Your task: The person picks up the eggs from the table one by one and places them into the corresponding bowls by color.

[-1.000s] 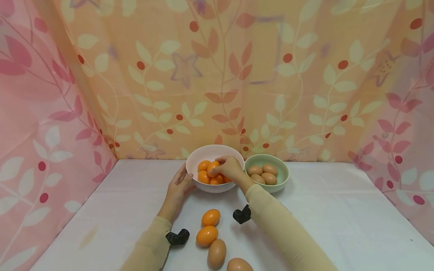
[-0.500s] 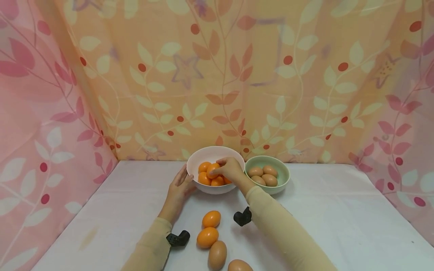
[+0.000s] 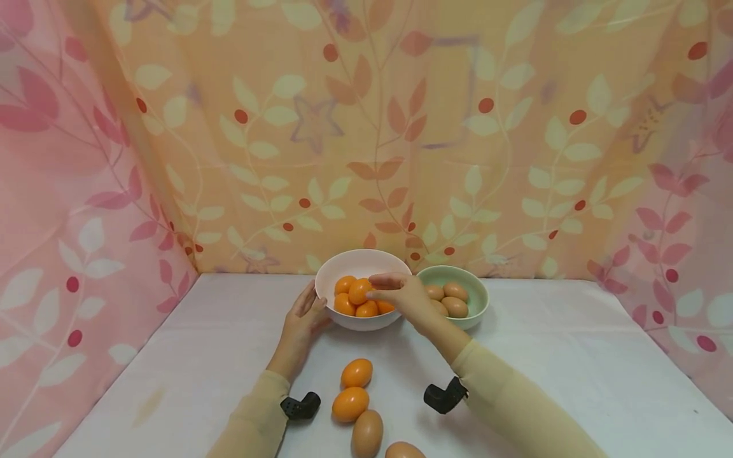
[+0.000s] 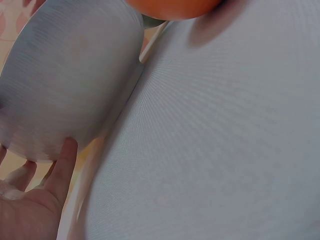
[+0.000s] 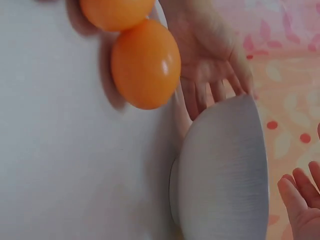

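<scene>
In the head view, a pale pink bowl [image 3: 363, 324] holds several orange eggs [image 3: 366, 309]. One orange egg [image 3: 359, 291] lies on top of the pile. My right hand [image 3: 409, 298] is over the bowl's right side, thumb and fingers parted, just right of that top egg. The right wrist view shows this hand [image 5: 305, 205] with nothing between its fingers. My left hand [image 3: 301, 320] rests against the bowl's left side, thumb at the rim. Seen from the left wrist, its fingers [image 4: 62, 165] lie nearly straight along the outer wall [image 4: 75, 75].
A green bowl [image 3: 480, 299] with several brown eggs [image 3: 455, 307] stands beside the pink one. On the white table [image 3: 572, 369], two orange eggs [image 3: 350, 404] and two brown eggs [image 3: 367, 434] lie in a line toward me. A patterned cloth [image 3: 366, 127] hangs behind the bowls.
My right hand has let go of the top orange egg, parted its fingers and drawn a little to the right. The left hand has stayed at the bowl.
</scene>
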Demonstrator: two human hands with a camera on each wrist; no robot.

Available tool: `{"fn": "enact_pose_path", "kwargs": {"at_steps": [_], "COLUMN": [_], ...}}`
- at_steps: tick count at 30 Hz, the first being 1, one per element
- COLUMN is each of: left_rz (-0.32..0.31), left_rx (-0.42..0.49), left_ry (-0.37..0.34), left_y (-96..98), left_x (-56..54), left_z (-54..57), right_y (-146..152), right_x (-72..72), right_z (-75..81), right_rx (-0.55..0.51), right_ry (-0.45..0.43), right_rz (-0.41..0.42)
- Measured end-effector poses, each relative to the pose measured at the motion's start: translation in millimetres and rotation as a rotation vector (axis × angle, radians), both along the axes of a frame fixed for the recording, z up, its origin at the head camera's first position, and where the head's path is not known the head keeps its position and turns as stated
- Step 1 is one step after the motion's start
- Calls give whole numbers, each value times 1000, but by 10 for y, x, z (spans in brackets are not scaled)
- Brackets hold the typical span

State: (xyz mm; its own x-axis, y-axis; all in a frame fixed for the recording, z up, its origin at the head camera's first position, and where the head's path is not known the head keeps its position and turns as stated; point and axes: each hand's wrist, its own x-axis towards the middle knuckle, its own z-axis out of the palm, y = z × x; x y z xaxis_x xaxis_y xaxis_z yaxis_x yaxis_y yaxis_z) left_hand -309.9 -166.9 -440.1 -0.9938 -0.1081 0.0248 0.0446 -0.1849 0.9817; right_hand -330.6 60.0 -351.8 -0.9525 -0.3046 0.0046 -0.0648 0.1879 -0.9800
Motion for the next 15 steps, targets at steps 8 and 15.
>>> {"fn": "enact_pose_path", "kwargs": {"at_steps": [8,15], "left_rz": [7,8], "left_rx": [-8,-15], "left_ry": [-5,-1], "left_y": [13,7], "left_x": [1,-4], "left_z": [11,-7], "right_y": [189,230], "right_x": [284,435], "right_z": [-33,-80], "right_rx": [-4,-25], "right_ry": [25,35], "right_rz": [138,260]}}
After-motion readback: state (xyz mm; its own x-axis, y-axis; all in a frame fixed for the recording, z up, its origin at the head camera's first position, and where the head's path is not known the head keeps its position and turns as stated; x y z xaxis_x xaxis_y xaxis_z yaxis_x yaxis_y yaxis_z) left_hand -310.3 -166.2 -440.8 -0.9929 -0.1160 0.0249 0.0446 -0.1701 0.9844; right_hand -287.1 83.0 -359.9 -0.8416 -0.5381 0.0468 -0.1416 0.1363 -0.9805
